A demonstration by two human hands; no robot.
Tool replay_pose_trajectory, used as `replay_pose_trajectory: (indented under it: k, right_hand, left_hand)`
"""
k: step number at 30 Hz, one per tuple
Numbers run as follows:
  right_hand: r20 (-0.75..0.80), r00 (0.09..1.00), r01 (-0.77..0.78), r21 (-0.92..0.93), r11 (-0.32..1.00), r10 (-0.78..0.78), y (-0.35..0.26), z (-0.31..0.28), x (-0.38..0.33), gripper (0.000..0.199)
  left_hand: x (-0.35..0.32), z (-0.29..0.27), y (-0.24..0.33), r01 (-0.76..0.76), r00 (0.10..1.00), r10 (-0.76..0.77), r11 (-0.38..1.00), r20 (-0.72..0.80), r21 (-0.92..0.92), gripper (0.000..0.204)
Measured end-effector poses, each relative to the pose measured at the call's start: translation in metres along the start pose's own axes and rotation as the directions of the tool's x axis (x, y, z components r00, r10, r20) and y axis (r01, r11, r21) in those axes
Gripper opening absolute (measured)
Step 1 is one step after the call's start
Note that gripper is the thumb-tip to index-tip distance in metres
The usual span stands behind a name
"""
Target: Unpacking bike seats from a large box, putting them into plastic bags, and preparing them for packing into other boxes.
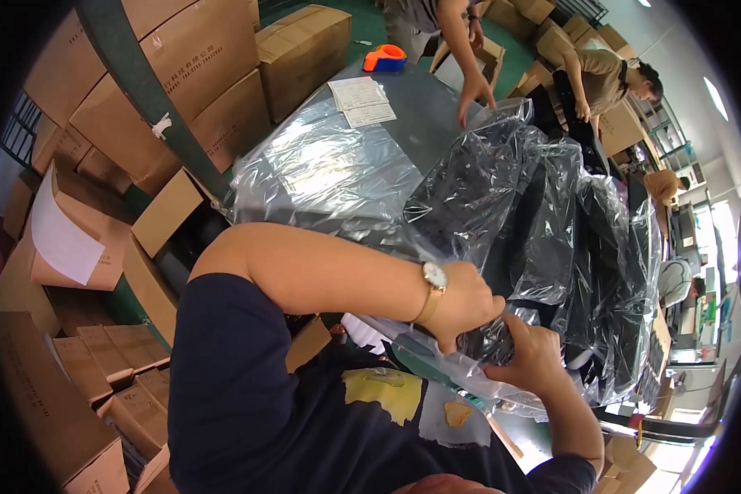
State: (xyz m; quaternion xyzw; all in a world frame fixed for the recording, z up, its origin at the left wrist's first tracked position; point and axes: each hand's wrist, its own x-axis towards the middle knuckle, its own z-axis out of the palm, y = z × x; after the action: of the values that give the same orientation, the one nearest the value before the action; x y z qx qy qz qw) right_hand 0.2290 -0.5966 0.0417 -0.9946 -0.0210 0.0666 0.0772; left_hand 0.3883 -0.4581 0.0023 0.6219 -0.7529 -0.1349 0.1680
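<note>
Several dark, soft-looking items in clear plastic bags (543, 218) lie in a pile across the right half of the table. My left hand (468, 300), with a watch on its wrist, reaches across my body and is closed on the bunched clear plastic at the near edge of the pile. Just right of it, my right hand (533, 356) has curled fingers pinching the same crumpled plastic bag (487, 339). The two hands almost touch. What exactly the dark contents are, I cannot make out through the shiny film.
Clear film covers the table's left part (321, 169). Papers (362, 102) and an orange-blue tape dispenser (384, 58) lie farther back. Across the table, a co-worker's hand (474, 86) is close to the pile. Cartons (198, 62) and a green post (132, 70) stand left; another person (597, 82) works back right.
</note>
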Motion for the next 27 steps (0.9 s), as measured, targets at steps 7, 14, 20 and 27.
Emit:
replay_pose_trajectory:
  k: [7, 14, 20, 27]
  right_hand:
    - [0.183, 0.943, -0.313, 0.197, 0.929, 0.279, -0.001, 0.025, 0.021, 0.055]
    - [0.451, 0.862, -0.496, 0.652, 0.574, 0.233, 0.017, 0.071, 0.014, 0.053]
    - [0.555, 0.810, -0.438, 0.787, -0.435, 0.189, 0.016, 0.082, -0.003, 0.048]
    - [0.397, 0.860, -0.290, 0.897, -0.333, 0.321, 0.031, 0.098, -0.016, 0.050]
  left_hand:
    - [-0.007, 0.017, -0.030, 0.002, 1.000, 0.002, 0.979, -0.016, 0.205, 0.060]
    - [-0.055, 0.044, -0.039, 0.154, 0.675, -0.057, 0.986, -0.735, 0.064, 0.039]
    - [-0.128, 0.155, -0.066, 0.316, 0.100, -0.761, 0.635, -0.641, -0.704, 0.038]
    - [-0.113, 0.211, -0.030, 0.016, 0.512, -0.858, 0.063, -0.046, -0.998, 0.038]
